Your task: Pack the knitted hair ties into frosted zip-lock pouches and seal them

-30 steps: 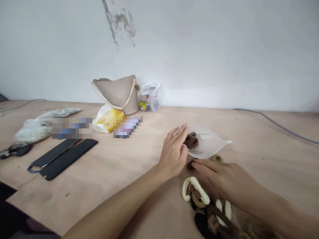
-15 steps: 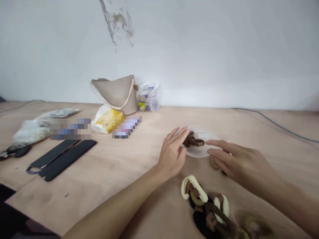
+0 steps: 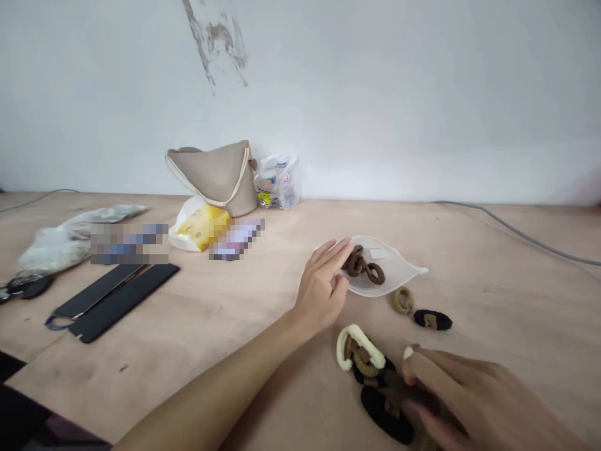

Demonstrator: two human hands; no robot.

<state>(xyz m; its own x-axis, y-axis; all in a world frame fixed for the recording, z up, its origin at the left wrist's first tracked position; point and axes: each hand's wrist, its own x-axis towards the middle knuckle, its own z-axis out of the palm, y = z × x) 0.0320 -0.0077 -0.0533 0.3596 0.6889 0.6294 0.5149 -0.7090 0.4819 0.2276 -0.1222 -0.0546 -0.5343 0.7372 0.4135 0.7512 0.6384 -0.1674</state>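
Observation:
My left hand (image 3: 323, 282), fingers stretched and a little apart, rests at the left edge of a white, leaf-shaped tray (image 3: 392, 270). Several brown hair ties (image 3: 361, 266) lie in the tray beside those fingertips, partly covered by them. My right hand (image 3: 469, 388) is over a pile of hair ties near the front; its thumb and forefinger look apart, though motion blurs them. In that pile show a cream hair tie (image 3: 360, 343) and a black hair tie (image 3: 382, 413). Between pile and tray lie an olive hair tie (image 3: 402, 300) and another black hair tie (image 3: 432, 320).
At the back stand a beige bag (image 3: 216, 172) and a clear plastic bag (image 3: 279, 181). A yellow-and-white packet (image 3: 201, 224), a phone-like blurred item (image 3: 237, 239), black flat cases (image 3: 126, 300), keys (image 3: 28, 285) and a plastic bag (image 3: 56, 244) lie left. A grey cable (image 3: 511, 228) runs back right.
My right hand has moved from the tray toward me, down to the pile of hair ties. A brown hair tie now lies flatter in the tray. My left hand has stayed.

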